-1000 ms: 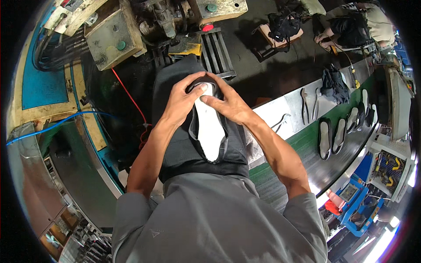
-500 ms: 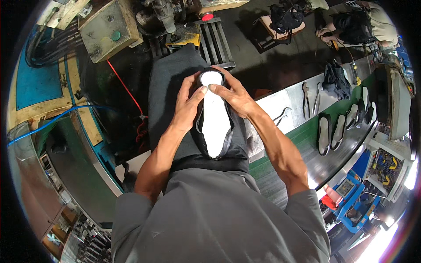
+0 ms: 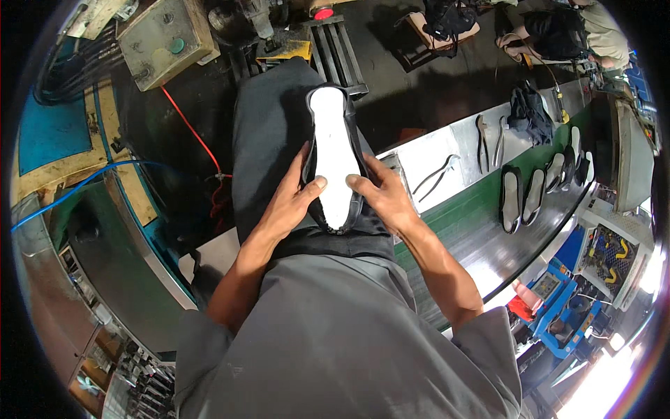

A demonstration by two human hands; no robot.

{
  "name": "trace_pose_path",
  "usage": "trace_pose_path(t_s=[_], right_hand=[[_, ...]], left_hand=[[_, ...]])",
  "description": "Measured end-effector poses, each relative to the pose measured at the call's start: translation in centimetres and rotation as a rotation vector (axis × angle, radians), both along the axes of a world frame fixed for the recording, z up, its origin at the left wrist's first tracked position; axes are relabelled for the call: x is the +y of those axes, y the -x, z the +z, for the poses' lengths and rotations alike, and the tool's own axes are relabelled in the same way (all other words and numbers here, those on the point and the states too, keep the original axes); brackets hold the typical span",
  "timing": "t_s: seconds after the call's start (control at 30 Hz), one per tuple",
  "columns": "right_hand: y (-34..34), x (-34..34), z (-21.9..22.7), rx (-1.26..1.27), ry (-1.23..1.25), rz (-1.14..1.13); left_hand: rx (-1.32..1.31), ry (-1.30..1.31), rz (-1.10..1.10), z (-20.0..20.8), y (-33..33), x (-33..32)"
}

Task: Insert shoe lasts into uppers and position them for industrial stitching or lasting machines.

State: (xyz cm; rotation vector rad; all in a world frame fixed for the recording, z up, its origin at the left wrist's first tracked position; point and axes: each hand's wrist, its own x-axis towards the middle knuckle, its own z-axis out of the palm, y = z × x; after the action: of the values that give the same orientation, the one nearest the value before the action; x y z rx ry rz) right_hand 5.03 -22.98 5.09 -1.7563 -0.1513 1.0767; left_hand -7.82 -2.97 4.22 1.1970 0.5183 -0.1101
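Two hands, the left [image 3: 289,195] and the right [image 3: 386,199], grasped one shoe [image 3: 333,150], which lay lengthwise on the lap [image 3: 269,129], its one white face up and its black sides around it. The fingers of each hand curled around a side near the end closest to the body, and the two thumbs [image 3: 361,184] lay on the edges of the white face. Three pliers [image 3: 482,144] lay on the ledge [image 3: 466,167] to the right, with one dark cloth [image 3: 530,115] beside them, and at least five more shoes [image 3: 511,200] stood on the belt [image 3: 447,222]. One second earlier both hands had wrapped the far end; now that end was bare, and the nearest pliers, then partly hidden by the right forearm, showed whole.
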Motion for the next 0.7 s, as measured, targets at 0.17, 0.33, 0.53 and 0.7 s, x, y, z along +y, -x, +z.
trace_pose_path(t_s=[0.17, 0.33, 0.53, 0.7], right_hand=[[1.8, 1.2, 4.6, -0.836, 0.066, 0.267], [4.8, 2.5, 6.6, -1.156, 0.412, 0.741], [2.5, 1.8, 5.8, -1.122, 0.347, 0.644], [2.4, 1.8, 5.9, -1.127, 0.245, 0.612]], left_hand=[[-0.013, 0.260, 0.104, 0.7, -0.1, 0.6], [0.071, 0.622, 0.411, 2.1, -1.7, -1.0], [0.178, 0.411, 0.151, 4.1, -4.2, 1.8], [-0.131, -0.665, 0.251, -4.0, -10.7, 8.0]])
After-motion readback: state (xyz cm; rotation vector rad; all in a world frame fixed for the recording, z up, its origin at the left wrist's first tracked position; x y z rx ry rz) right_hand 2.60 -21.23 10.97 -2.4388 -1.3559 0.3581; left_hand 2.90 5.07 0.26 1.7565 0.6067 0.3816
